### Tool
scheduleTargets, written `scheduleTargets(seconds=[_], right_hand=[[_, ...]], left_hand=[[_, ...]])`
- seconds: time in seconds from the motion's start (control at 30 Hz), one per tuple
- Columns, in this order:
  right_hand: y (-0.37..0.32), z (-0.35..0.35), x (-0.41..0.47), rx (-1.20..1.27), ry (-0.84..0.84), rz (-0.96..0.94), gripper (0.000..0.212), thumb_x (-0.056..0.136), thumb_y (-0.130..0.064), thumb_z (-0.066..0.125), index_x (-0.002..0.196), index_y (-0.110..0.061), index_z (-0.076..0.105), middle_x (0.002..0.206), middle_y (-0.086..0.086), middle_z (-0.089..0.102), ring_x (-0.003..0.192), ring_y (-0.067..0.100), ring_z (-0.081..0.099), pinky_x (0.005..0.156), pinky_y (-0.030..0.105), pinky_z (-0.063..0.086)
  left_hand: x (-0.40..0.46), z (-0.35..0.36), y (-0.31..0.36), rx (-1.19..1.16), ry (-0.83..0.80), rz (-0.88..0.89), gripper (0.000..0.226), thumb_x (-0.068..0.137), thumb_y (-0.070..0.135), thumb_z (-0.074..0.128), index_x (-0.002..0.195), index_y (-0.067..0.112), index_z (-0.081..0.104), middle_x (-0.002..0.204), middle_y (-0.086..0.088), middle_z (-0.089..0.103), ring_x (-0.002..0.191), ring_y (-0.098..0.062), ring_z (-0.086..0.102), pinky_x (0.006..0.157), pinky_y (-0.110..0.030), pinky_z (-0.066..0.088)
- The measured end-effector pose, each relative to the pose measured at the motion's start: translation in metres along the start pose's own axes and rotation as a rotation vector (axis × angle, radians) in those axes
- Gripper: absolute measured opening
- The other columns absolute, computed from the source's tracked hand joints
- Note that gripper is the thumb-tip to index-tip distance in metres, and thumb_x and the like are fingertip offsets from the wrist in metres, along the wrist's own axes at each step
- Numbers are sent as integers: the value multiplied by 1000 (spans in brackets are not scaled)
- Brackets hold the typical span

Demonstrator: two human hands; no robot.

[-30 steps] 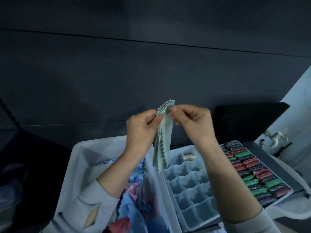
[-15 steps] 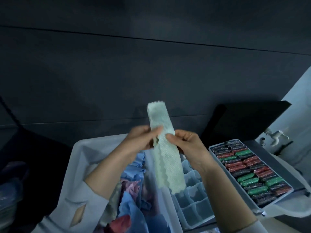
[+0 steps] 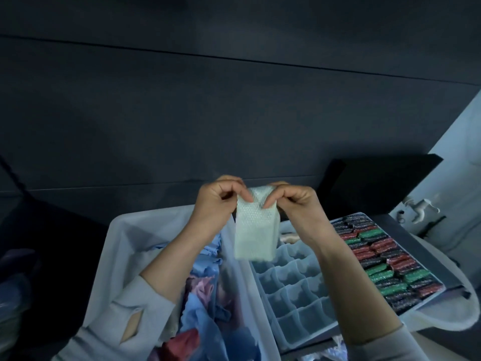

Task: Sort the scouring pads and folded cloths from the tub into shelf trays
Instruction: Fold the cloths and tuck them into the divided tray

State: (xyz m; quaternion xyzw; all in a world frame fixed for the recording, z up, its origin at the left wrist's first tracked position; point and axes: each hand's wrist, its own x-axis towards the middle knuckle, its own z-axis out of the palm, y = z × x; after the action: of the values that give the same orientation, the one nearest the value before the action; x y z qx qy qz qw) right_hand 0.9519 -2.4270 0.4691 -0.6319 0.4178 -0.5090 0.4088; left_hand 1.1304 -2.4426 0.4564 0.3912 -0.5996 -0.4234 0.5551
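Since earlier frame, pale green cloth [image 3: 256, 230] now folded shorter, hands raised to its top edge. Left hand [image 3: 217, 204] pinches top left corner, right hand [image 3: 294, 204] top right; each grip narrow, closed on cloth. One cloth held, hanging above gap between tub [image 3: 122, 243] and divided tray [image 3: 294, 295]. Tub holds loose blue and red cloths, count unclear. Divided tray: compartments mostly bare. Second tray [image 3: 385, 261]: rows of red, green, dark scouring pads, too many to count.

— What's hidden from here?
— The tub [image 3: 122, 246] runs off the bottom edge; its cloths [image 3: 205, 303] blur together, uncountable.
— And at three o'clock?
— The pad tray's [image 3: 426, 272] near corner sits behind the right forearm [image 3: 346, 282], perhaps holding more.
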Motion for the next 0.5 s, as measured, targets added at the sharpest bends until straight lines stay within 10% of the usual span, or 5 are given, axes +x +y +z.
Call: scheduleTargets(seconds=[0.27,0.5], right_hand=[[7,4,-8,280,-4,181,33,95,-31,53,124,-17,60,102,14,68,88,22,63,80,40,52],[9,10,-6,236,15,227,19,92,-7,62,109,-1,68,101,16,73,87,22,68,79,32,56]], left_hand=[[5,-1,5,106,101,150,63,74,-26,50,64,32,73,87,12,56,82,-3,55,72,-21,42],[3,-10,-2,336,64,336,54,79,-23,48,88,21,78,104,4,55,96,-4,56,83,-15,43]])
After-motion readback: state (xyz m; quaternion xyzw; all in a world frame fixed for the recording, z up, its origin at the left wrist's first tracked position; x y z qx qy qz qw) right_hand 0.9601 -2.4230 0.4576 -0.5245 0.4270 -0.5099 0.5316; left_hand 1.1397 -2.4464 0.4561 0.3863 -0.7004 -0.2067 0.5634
